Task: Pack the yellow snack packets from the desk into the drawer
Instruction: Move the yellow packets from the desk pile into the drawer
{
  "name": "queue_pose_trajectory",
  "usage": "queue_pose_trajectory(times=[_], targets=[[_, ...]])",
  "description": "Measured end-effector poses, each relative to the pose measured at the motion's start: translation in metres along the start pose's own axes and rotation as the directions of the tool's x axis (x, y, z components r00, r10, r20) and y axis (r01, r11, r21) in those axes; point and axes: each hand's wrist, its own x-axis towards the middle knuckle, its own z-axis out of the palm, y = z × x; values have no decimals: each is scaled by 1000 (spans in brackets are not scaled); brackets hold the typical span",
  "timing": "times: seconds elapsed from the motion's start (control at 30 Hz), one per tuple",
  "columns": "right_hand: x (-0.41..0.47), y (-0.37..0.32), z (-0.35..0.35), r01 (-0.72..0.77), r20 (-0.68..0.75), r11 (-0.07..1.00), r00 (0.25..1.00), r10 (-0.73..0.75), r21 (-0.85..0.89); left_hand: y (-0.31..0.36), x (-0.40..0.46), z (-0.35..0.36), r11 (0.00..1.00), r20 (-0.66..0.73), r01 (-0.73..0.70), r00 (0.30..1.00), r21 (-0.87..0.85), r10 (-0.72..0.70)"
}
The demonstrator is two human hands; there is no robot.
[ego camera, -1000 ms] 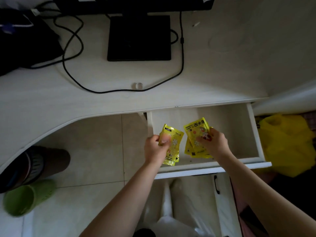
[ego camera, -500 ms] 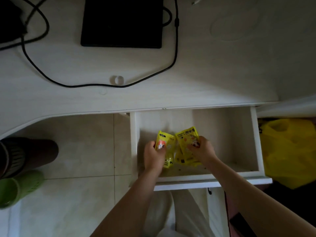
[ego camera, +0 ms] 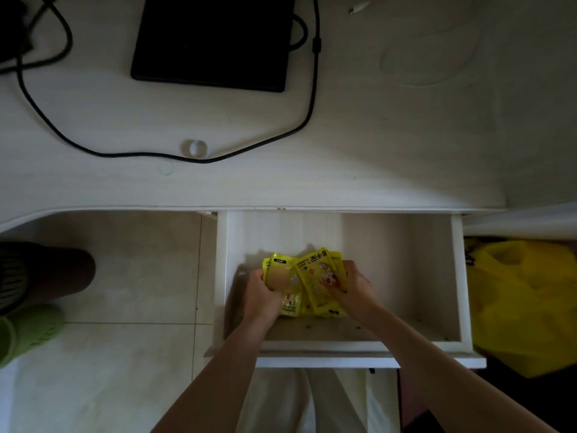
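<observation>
Both bunches of yellow snack packets (ego camera: 307, 281) have come together low in the drawer (ego camera: 406, 260), centre frame. The left hand (ego camera: 260, 292) and right hand (ego camera: 354, 289) each grip them, apparently resting on the drawer floor. No packets show on the worktop (ego camera: 343, 151), so packing looks nearly finished.

I see a dim, underexposed frame; soft light falls on the desk (ego camera: 374, 145) centre, corners vignette dark. Yellow snack packets (ego camera: 307, 279) cast shadows on the drawer (ego camera: 406, 270) floor. Wide-angle bending curves the desk edge; slight softness overall.
</observation>
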Motion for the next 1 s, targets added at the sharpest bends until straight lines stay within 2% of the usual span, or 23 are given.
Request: queue_pose_trajectory(times=[0.2, 0.3, 0.43, 0.6, 0.83, 1.0], targets=[[-2, 7, -15, -46, 2, 999, 999, 46, -28, 8, -12, -5, 1000, 13, -1, 1000, 23, 1], [-10, 4, -28, -40, -11, 989, 999, 39, -146, 12, -20, -9, 999, -13, -29, 999, 39, 29], [-28, -11, -41, 8, -18, 978, 1000, -12, -211, 22, -40, -24, 997, -6, -64, 998, 34, 64], [-56, -43, -47, 165, 11, 939, 985, -169, -301, 33, -63, -49, 984, -28, -180, 983, -2, 180], [-103, -112, -13, 428, 124, 756, 896, -426, -496, 15, -115, -109, 927, -191, -356, 908, 120, 373], [-143, -162, 39, 569, 262, 591, 809, -525, -572, -31, -141, -153, 939, -334, -304, 878, 161, 342]])
